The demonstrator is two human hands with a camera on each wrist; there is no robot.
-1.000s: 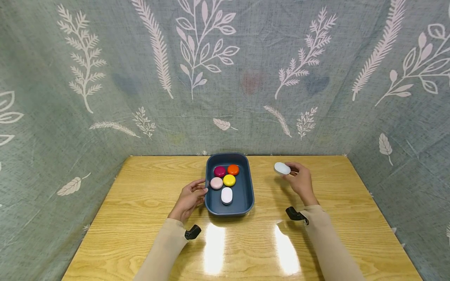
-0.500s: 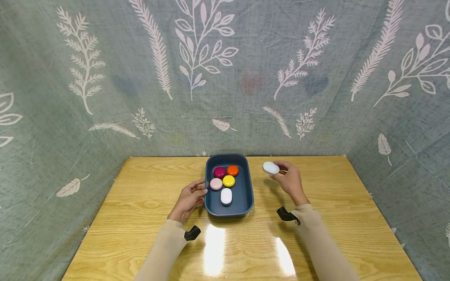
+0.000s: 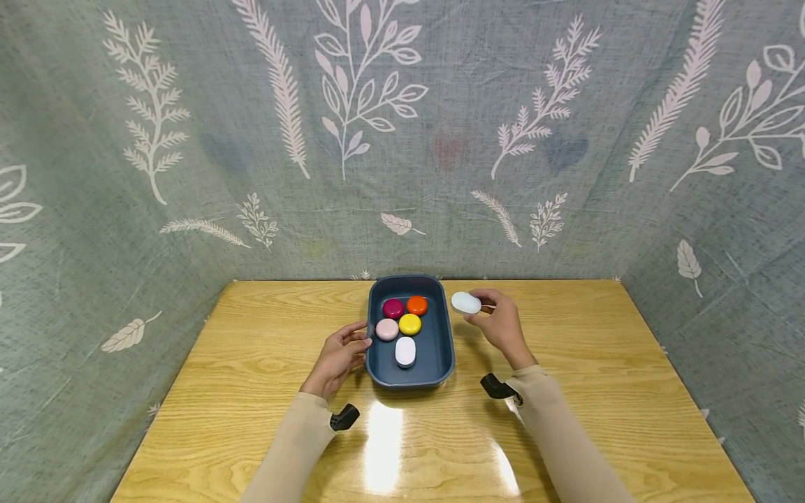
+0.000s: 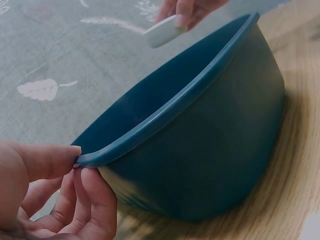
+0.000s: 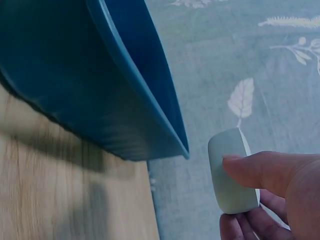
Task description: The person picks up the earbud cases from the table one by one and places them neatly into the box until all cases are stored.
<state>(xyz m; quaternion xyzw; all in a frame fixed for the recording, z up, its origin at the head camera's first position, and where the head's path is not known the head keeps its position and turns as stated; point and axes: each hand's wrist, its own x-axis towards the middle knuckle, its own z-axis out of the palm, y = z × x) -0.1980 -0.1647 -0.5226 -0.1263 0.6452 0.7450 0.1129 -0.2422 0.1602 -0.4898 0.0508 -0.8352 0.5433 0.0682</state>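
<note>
A dark blue plastic tub stands on the table. My left hand pinches its left rim between thumb and fingers, as the left wrist view shows closely. My right hand holds a white soap bar in the air, just beyond the tub's right rim. In the right wrist view, the thumb presses one face of this soap bar and the fingers lie behind it. Inside the tub lie a white oval bar and round pieces: magenta, orange, yellow and pale pink.
The wooden table spreads around the tub on all sides. A grey-green curtain with white leaf prints hangs behind the table's back edge and along both sides. Bright reflections lie on the tabletop near the front.
My right hand has moved left with the white soap bar, from well right of the tub to close by its right rim. The left hand keeps its place on the tub.
</note>
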